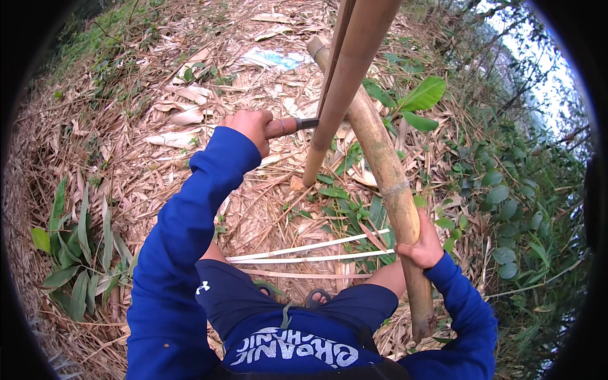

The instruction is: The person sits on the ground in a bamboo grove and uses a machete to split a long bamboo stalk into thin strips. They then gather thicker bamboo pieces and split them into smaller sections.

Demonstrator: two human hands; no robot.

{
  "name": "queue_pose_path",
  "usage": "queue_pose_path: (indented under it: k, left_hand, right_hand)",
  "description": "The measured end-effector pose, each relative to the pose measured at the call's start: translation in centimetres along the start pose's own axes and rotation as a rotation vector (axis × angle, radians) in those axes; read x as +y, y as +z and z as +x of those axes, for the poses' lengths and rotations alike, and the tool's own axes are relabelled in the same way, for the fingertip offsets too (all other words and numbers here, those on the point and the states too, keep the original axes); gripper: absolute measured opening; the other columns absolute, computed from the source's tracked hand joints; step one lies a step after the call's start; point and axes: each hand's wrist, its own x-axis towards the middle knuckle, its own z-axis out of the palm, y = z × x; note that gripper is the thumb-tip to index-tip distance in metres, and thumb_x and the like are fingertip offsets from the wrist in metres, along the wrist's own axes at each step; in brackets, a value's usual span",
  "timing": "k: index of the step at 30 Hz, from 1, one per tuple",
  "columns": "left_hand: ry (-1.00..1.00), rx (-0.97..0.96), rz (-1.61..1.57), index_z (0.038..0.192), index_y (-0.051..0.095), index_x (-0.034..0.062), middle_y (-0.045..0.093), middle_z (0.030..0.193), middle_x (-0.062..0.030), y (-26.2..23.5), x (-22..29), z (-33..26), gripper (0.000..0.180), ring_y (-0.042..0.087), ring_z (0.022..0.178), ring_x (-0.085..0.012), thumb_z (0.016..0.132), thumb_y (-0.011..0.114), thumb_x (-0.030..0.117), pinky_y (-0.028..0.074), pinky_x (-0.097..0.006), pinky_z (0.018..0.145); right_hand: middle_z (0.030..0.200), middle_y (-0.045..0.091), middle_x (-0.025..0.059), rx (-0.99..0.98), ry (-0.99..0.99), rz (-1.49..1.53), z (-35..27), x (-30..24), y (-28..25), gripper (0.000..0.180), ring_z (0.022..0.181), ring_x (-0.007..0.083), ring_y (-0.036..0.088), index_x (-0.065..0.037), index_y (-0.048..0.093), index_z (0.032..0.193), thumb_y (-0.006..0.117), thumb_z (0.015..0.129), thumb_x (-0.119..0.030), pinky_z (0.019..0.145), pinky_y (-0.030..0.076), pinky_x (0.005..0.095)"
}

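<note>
My left hand [250, 126] grips the wooden handle of a knife [288, 125] whose dark blade is pressed into a split piece of bamboo [342, 82] standing upright before me. My right hand [421, 244] holds a thick yellow-brown bamboo pole [386, 171] that runs from near my right hip up toward the top centre. The split piece leans against this pole. Both arms are in blue sleeves. Thin pale bamboo strips [304, 253] lie across the ground just past my knees.
The ground is covered with dry bamboo leaves and husks. Green broad-leaf plants [76, 253] grow at the left, small green shoots [418, 101] at the centre right, dense bushes [519, 209] on the right. A bluish scrap [275, 60] lies farther off. My sandalled foot [318, 296] shows below.
</note>
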Motion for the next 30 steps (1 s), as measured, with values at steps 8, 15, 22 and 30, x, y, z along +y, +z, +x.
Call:
queue_pose_path:
  k: [8,15,22,30]
  left_hand:
    - [0.005,0.035,0.039,0.086,0.064,0.0113,0.065,0.075,-0.0168,0.2,1.0,0.4,0.014,0.064,0.075,-0.0375,0.072,0.061,0.010,0.050,-0.048,0.071]
    - [0.000,0.079,0.062,0.090,0.066,0.0124,0.066,0.077,-0.0161,1.0,-0.4,0.9,0.019,0.065,0.077,-0.0362,0.071,0.062,0.010,0.051,-0.048,0.070]
    - [-0.040,0.047,0.203,0.088,0.066,0.0158,0.067,0.078,-0.0141,-0.2,-0.9,-0.4,0.016,0.065,0.077,-0.0366,0.074,0.060,0.011,0.051,-0.048,0.070]
    - [-0.068,-0.006,0.241,0.094,0.066,0.0190,0.066,0.083,-0.0159,-0.2,-1.4,0.1,0.014,0.065,0.082,-0.0379,0.082,0.059,0.015,0.052,-0.049,0.073]
  right_hand:
    - [0.111,0.056,0.0107,0.543,-0.243,0.287,-1.3,-6.2,-8.8,0.070,0.101,0.0199,0.056,0.003,0.038,0.130,0.070,0.069,-0.008,0.089,0.045,0.0328]
    - [0.110,0.057,0.0152,0.418,-0.187,0.093,0.4,-0.8,-4.7,0.072,0.096,0.0246,0.060,0.002,0.038,0.130,0.071,0.067,-0.012,0.086,0.048,0.0332]
    - [0.116,0.056,0.0133,0.016,-0.036,0.297,0.4,-1.2,-1.3,0.083,0.107,0.0220,0.054,0.004,0.046,0.128,0.079,0.053,-0.011,0.096,0.041,0.0316]
    - [0.109,0.057,0.0125,0.588,-0.123,0.365,0.4,-2.9,-12.6,0.061,0.096,0.0190,0.058,0.002,0.042,0.123,0.069,0.070,-0.009,0.085,0.048,0.0325]
